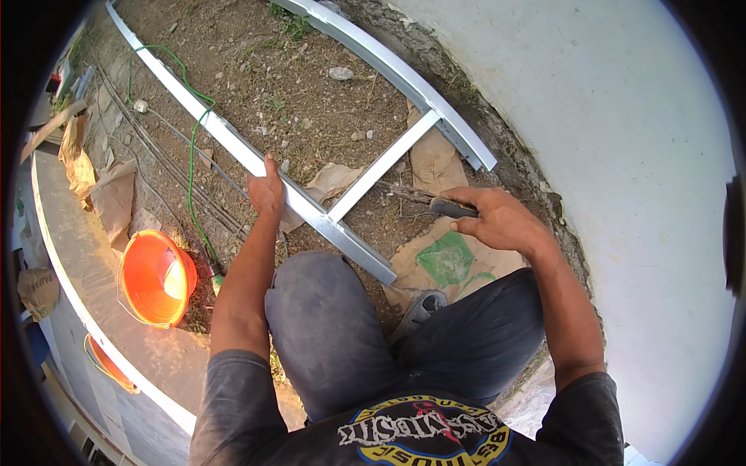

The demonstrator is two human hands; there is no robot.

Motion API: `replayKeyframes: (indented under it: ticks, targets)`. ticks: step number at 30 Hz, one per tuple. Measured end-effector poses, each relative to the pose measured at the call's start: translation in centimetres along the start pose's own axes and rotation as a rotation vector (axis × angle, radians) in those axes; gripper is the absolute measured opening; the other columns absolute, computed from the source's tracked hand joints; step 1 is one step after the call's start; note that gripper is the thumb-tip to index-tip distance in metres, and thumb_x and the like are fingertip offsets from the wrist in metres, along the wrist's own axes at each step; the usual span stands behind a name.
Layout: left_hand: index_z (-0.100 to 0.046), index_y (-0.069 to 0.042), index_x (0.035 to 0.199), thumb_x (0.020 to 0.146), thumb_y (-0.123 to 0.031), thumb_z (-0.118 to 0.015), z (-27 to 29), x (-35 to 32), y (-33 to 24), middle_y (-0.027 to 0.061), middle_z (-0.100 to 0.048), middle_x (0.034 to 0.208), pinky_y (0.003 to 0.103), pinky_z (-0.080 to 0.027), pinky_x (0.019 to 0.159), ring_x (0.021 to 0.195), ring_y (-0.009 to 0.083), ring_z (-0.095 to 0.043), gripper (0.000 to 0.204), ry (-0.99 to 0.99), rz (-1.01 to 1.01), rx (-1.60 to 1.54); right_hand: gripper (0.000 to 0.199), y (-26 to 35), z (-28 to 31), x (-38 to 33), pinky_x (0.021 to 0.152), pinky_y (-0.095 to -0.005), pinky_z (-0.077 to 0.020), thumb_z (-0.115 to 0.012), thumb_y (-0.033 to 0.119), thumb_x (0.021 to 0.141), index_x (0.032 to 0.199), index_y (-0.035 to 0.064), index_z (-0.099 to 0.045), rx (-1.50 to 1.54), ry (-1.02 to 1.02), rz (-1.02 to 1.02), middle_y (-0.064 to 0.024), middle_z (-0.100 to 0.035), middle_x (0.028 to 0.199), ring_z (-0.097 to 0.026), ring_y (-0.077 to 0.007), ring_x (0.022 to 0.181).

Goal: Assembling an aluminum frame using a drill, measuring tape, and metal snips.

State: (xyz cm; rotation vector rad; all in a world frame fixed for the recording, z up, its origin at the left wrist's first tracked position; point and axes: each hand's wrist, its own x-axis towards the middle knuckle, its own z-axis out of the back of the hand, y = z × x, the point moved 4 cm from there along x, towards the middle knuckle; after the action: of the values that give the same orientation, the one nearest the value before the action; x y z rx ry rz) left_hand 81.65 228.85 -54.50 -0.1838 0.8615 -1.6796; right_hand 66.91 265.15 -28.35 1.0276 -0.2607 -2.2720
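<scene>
A long metal stud (221, 132) runs diagonally across the ground in front of me. My left hand (266, 186) is wrapped over its edge, a little above where a short metal crosspiece (385, 165) meets it. The far end of that crosspiece joins a second metal stud (388, 66) lying nearer the wall. On the right, my right hand (501, 219) grips the dark handle of pliers (416, 194), whose worn jaws point left toward the crosspiece without plainly touching it. The exact kind of pliers is hard to make out.
An orange bucket (158, 278) stands at left, and another orange bucket (111, 363) sits below a ledge. A green cord (191, 163) crosses the long stud. Torn brown paper (435, 260) lies before my knees. A white wall (622, 155) rises at right.
</scene>
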Motion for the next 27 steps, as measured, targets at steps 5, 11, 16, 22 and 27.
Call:
replayKeyframes:
  ticks: [5,11,16,22,27]
  targets:
    - [-0.06,0.005,0.127,0.088,-0.066,-0.057,0.0,-0.4,-0.3,0.0289,-0.066,0.118,0.051,-0.045,0.099,0.114,0.0455,-0.062,0.082,0.007,0.021,-0.018,0.052,-4.6,-3.4,-3.6,0.059,-0.0347,-0.0543,-0.066,0.022,0.095,0.143,0.0104,-0.052,0.662,-0.115,-0.471,-0.0082,-0.063,0.085,-0.064,-0.0176,0.067]
    - [-0.059,0.008,0.127,0.088,-0.066,-0.057,-0.5,0.0,0.0,0.0278,-0.067,0.119,0.049,-0.045,0.098,0.114,0.0446,-0.062,0.084,0.01,0.019,-0.062,0.043,-4.4,-9.0,-3.3,0.051,-0.0351,-0.0527,-0.056,0.03,0.103,0.141,0.0138,-0.045,1.582,-0.372,-0.615,-0.0086,-0.06,0.089,-0.059,-0.0166,0.061]
    - [-0.059,0.012,0.124,0.09,-0.067,-0.054,-0.3,0.5,0.3,0.031,-0.066,0.118,0.05,-0.044,0.099,0.114,0.0464,-0.061,0.087,0.058,-0.015,0.024,0.028,-3.3,-10.9,-1.2,0.058,-0.0392,-0.0515,-0.057,0.03,0.101,0.122,0.0154,-0.045,1.781,-0.497,-0.607,-0.0067,-0.056,0.088,-0.057,-0.0182,0.067]
    - [-0.061,0.01,0.123,0.092,-0.063,-0.057,0.2,-0.2,-0.8,0.0302,-0.066,0.118,0.049,-0.046,0.097,0.112,0.0459,-0.062,0.08,0.041,-0.004,0.051,0.051,-1.2,-12.1,-0.4,0.055,-0.0353,-0.0507,-0.061,0.03,0.099,0.143,0.0124,-0.041,1.685,-0.535,-0.643,-0.0069,-0.056,0.09,-0.057,-0.0169,0.064]
    - [-0.063,0.007,0.122,0.091,-0.063,-0.056,0.4,-0.7,-1.3,0.0278,-0.068,0.115,0.05,-0.046,0.097,0.11,0.0455,-0.063,0.076,0.023,-0.018,0.025,0.069,-1.5,-10.4,-0.4,0.047,-0.0292,-0.0471,-0.063,0.025,0.098,0.156,0.0107,-0.029,1.314,-0.553,-0.525,-0.0056,-0.055,0.089,-0.054,-0.0129,0.058]
